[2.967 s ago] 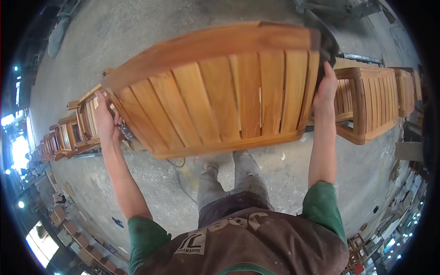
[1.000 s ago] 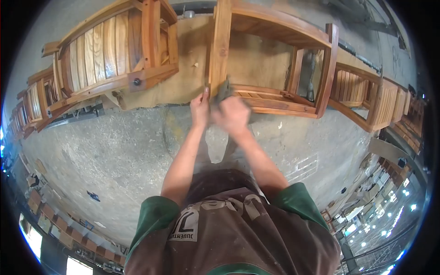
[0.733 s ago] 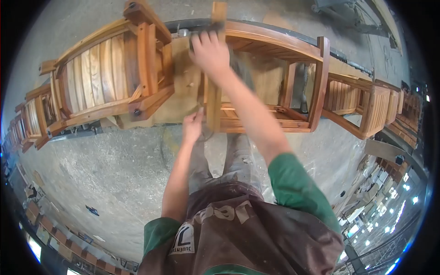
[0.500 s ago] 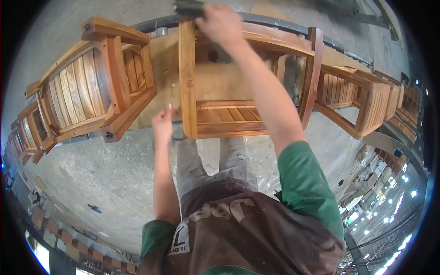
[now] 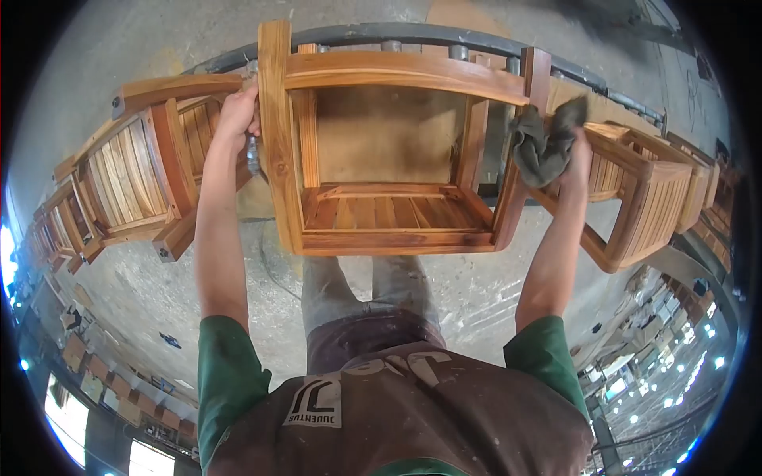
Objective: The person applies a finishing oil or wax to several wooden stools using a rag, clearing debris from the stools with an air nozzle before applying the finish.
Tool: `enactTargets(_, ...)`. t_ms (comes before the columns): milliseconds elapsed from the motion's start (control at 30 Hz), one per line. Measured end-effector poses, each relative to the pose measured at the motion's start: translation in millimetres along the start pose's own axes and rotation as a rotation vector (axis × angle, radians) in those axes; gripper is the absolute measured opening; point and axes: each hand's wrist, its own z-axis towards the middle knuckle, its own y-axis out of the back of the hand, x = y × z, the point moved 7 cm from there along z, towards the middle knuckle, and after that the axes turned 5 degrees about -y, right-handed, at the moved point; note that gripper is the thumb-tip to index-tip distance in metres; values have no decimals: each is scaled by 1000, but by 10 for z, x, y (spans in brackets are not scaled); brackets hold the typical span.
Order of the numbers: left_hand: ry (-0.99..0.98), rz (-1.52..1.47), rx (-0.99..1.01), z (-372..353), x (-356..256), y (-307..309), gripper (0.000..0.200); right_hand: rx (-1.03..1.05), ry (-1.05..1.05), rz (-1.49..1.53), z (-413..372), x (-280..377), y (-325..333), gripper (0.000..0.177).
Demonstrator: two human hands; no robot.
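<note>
Left hand [image 5: 236,115] is left of centre, upper half: fingers partly curled, up against the outer side of the chair's left post. Can't tell if they wrap behind the post or just press on it. Small grey metallic item [image 5: 253,155] sits just below those fingers; can't tell if it's held. Right hand [image 5: 578,159] is right of centre with a bunched dark cloth [image 5: 540,155] in its grip; cloth covers most of the fingers, so finger spread is unreadable. Cloth overlaps the right post [image 5: 536,79] in view, upper part of it slightly blurred; contact with the wood not confirmed. Wooden chair [image 5: 278,143] fills the middle of the frame between both hands, curved rail across the top, slatted panel [image 5: 381,213] along the bottom edge. I read the step as cloth work on this frame, left side steadying, right side at the far post. Next move on that post calls for cloth flat on the wood and left side held firm so the frame doesn't skid. Pale board [image 5: 381,135] shows through the chair, dark rail [image 5: 369,33] with rollers behind it. Neighbouring chairs: one at left [image 5: 131,170], one at right [image 5: 659,202]. Grey floor [image 5: 460,297] below.
</note>
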Motion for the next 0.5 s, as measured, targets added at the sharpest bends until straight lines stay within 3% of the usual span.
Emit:
enactTargets(33,65,-71,-22,-41,-58,-91,47,70,-240,198,72,-397,32,35)
enactTargets(67,124,-145,-46,-72,-104,-137,48,219,-270,302,618,-775,333,35)
enactTargets(167,126,-240,-63,-290,-89,-112,42,214,-273,136,386,-571,245,34)
enactTargets(367,-37,-351,-222,-1498,-99,386,34,315,-54,308,-436,-339,626,33)
enactTargets(433,-105,-383,-224,-1808,-80,446,34,367,64,384,-728,-348,694,41)
enactTargets(467,-138,-430,-304,-1933,100,535,32,366,64,387,-864,-430,672,41)
enactTargets(500,-176,-478,-387,-2014,284,607,29,238,126,382,-957,-484,701,46)
